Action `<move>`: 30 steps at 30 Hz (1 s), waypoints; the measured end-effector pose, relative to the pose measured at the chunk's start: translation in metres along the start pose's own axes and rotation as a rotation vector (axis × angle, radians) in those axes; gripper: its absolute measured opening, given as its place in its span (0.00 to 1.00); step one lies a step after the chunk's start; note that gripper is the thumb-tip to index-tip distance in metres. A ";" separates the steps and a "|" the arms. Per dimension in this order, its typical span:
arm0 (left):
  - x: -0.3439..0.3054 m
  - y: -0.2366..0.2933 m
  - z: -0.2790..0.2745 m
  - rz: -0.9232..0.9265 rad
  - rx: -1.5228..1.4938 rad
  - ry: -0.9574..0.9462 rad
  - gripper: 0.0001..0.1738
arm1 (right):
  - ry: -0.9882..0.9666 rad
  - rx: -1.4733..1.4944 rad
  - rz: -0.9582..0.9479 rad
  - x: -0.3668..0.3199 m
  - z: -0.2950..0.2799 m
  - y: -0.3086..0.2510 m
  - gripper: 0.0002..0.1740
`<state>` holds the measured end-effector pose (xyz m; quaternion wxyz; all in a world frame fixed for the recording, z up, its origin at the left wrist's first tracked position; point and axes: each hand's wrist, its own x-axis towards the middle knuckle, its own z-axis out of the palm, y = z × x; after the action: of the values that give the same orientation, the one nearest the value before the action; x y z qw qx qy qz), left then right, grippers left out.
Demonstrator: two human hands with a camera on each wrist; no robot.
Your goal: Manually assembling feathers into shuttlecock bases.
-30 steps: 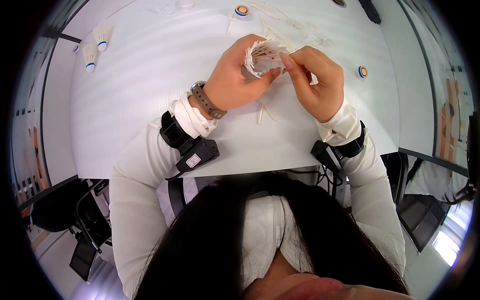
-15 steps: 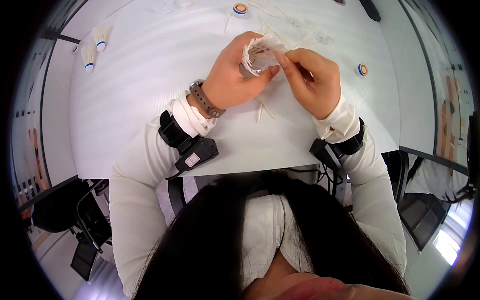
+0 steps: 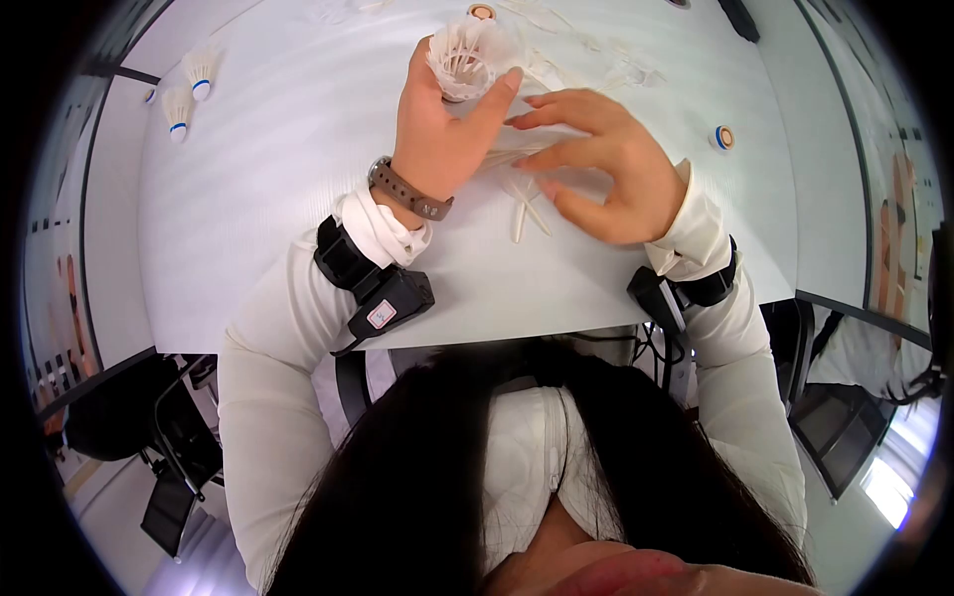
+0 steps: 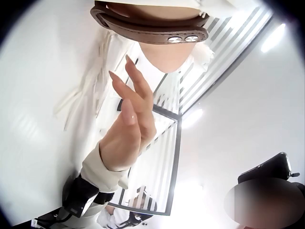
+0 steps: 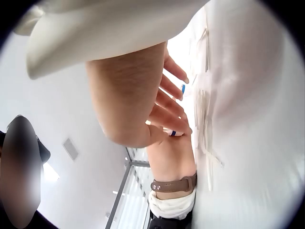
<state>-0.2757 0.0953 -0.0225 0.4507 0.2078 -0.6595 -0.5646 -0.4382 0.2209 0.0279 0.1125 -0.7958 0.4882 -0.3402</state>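
Note:
A white feathered shuttlecock skirt [image 3: 465,58] faces up in the left hand [image 3: 440,134], whose fingers and thumb curl round it. The right hand [image 3: 616,164] hovers to its right with fingers spread and slightly bent, nothing seen between them. Under and between the hands, loose white feather shafts [image 3: 527,214] lie on the table. In the left wrist view the right hand [image 4: 126,119] shows apart from the shafts [image 4: 71,107]. The right wrist view shows the left hand [image 5: 170,155] beyond the right forearm, near loose shafts [image 5: 206,124].
Two shuttlecocks [image 3: 201,74] [image 3: 178,114] lie at the table's left. A blue-banded cork piece [image 3: 722,137] is at the right, another [image 3: 481,12] at the far edge behind the skirt. More shafts and clear scraps [image 3: 631,70] lie beyond the right hand.
The left hand has moved up and left with the skirt, which now faces up more. The right hand has let go of the skirt's edge, drawn away and spread its fingers.

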 end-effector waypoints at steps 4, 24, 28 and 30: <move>0.002 -0.002 0.001 -0.033 -0.085 0.030 0.26 | -0.126 0.011 -0.013 -0.003 0.006 0.003 0.17; -0.001 -0.002 -0.004 -0.018 0.046 -0.062 0.22 | 0.111 -0.188 0.184 -0.004 0.011 0.008 0.18; -0.001 -0.001 -0.003 0.004 0.083 -0.073 0.24 | 0.043 -0.178 0.147 -0.003 0.008 0.011 0.20; -0.001 -0.003 -0.003 -0.008 0.085 -0.056 0.24 | 0.056 -0.185 0.160 -0.004 0.008 0.012 0.19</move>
<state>-0.2731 0.0938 -0.0258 0.4208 0.2133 -0.6943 -0.5435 -0.4426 0.2175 0.0142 0.0518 -0.7515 0.5823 -0.3059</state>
